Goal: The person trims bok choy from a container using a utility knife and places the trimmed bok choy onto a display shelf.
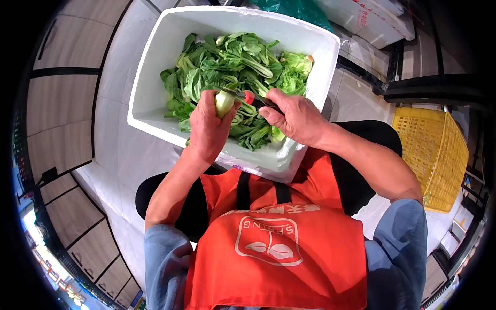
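My left hand is wrapped round a head of bok choy, its pale base turned up. In my right hand is a small knife with a dark handle and a red part near the blade. The blade reaches toward the bok choy's base; whether it touches is hard to tell. Both hands are over a white foam box holding a heap of loose bok choy. Lighter green leaves lie at the box's right side.
A yellow plastic basket stands on the floor to the right. Beyond the box are a green plastic bag and another white box. Wood-look cabinets line the left side. My red apron covers my lap close to the box.
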### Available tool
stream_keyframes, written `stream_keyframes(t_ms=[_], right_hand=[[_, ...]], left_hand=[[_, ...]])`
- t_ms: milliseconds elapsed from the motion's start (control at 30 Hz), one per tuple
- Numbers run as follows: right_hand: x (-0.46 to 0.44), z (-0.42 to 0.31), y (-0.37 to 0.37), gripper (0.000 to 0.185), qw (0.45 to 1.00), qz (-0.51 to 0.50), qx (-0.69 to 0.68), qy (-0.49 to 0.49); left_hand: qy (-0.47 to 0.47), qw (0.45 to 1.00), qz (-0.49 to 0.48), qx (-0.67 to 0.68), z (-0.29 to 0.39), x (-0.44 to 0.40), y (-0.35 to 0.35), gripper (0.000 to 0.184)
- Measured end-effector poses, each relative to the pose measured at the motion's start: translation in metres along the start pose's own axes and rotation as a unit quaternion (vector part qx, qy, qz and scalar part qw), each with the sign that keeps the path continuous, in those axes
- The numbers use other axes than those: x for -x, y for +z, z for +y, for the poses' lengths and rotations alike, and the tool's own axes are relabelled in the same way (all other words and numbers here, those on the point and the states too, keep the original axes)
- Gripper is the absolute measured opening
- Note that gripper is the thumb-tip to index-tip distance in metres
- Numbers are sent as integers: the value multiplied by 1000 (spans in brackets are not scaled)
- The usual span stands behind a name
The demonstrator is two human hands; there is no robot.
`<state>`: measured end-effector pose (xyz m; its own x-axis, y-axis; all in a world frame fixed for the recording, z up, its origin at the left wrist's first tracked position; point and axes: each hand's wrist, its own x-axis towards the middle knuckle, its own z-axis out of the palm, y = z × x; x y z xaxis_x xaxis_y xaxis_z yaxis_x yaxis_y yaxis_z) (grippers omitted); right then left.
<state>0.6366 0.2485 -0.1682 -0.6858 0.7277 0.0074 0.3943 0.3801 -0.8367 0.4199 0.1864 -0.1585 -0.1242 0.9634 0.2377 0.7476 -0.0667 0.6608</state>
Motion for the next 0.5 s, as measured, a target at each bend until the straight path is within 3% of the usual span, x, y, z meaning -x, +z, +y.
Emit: stream_keyframes(t_ms=[100,200,267,300,333,367,400,467,500], right_hand=[[-2,0,2,51,1000,9,0,7],[-8,15,9,54,997,-24,34,70],[-11,42,14,55,982,-68,60,168],[-7,43,8,55,969,-99,67,217],[-9,32,-1,54,988,1,60,143],[-13,25,-11,54,988,42,64,134],[-11,17,-17,54,986,85,55,131],[-15,13,-25,52,987,-9,43,155],[-16,8,-21,52,993,11,49,106]], left_hand=[[42,998,5,-47,-7,1,1,31],[-41,998,-54,-14,3,-4,-4,36],[130,991,14,-12,38,0,-13,39],[96,995,34,13,43,-8,-24,39],[55,995,82,36,42,-20,-29,39],[-80,991,24,103,28,-33,-43,34],[-214,941,-27,261,12,-35,-49,30],[-216,848,-12,483,12,-24,-40,28],[-161,898,-138,386,-9,-24,-49,35]])
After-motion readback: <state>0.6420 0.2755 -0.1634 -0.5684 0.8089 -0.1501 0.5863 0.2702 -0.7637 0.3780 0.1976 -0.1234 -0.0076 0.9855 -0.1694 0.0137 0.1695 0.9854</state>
